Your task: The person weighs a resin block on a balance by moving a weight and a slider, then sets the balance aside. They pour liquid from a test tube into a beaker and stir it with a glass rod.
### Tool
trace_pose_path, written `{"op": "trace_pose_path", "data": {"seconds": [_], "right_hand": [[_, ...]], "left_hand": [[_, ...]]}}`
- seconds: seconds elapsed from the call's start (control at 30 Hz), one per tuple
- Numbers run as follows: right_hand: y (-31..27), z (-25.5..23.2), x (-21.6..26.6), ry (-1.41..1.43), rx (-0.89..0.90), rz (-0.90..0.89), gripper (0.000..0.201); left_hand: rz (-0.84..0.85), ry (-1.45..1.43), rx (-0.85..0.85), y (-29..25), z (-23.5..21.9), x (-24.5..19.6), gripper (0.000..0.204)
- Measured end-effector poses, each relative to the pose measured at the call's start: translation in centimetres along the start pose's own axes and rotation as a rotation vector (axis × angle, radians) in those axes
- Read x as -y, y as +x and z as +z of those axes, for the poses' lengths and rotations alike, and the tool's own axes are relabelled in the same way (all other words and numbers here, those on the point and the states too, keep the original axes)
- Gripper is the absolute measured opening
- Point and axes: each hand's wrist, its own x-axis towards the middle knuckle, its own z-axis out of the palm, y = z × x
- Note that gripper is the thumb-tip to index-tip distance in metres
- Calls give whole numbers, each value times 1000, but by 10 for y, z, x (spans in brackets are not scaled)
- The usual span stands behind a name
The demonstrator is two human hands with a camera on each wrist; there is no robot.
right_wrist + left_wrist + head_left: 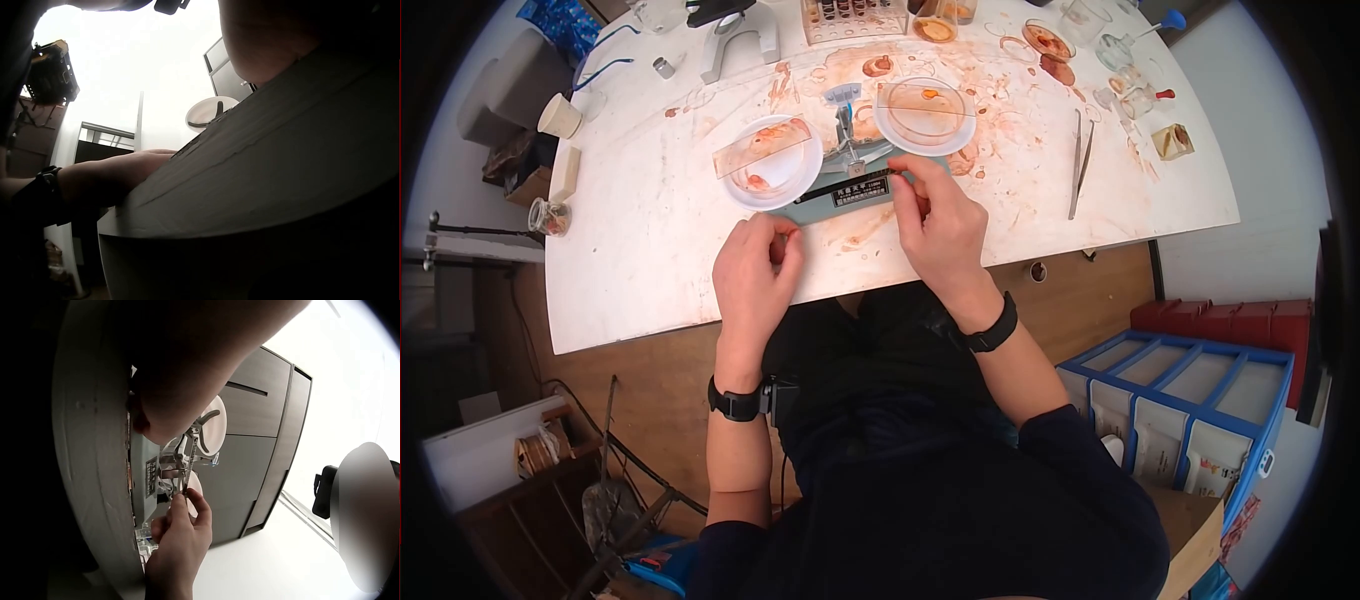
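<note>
A two-pan balance (813,211) with a grey-green base stands near the table's front edge. On its left pan (741,196) and right pan (968,138) lie clear rectangular plates stained red and orange. My right hand (940,215) pinches the right end of the dark beam (830,190); in the left wrist view its thumb and finger meet at the tip of the graduated beam (191,456). Below the left pan, my left hand (752,265) rests by the table's edge with fingers loosely curled, and nothing shows in it.
Tweezers (1081,165) lie to the right. Behind are a test-tube rack (855,25), a grey stand (745,45), a flask of amber liquid (935,29) and a red-stained dish (1048,42). A white cup (560,117) and small jar (549,217) line the left side. Red stains mark the tabletop.
</note>
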Motion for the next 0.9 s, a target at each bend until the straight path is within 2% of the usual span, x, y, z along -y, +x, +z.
{"op": "trace_pose_path", "data": {"seconds": [0.3,0.4,0.5,0.6,0.7,0.9], "right_hand": [[-2,-4,-6,76,-11,-30,17],[-9,-14,-6,143,1,36,15],[-15,-18,-12,223,-65,166,14],[-13,-21,-17,353,-74,394,15],[-12,-22,-24,352,43,483,17],[-8,-19,-29,356,82,523,34]], "left_hand": [[9,2,-6,0,0,1,8],[13,-1,-6,0,0,1,8],[10,-11,-4,-1,0,1,8],[11,-26,-7,-2,0,1,7],[20,-19,-14,-3,1,1,6],[34,26,-14,-4,-1,0,5]]}}
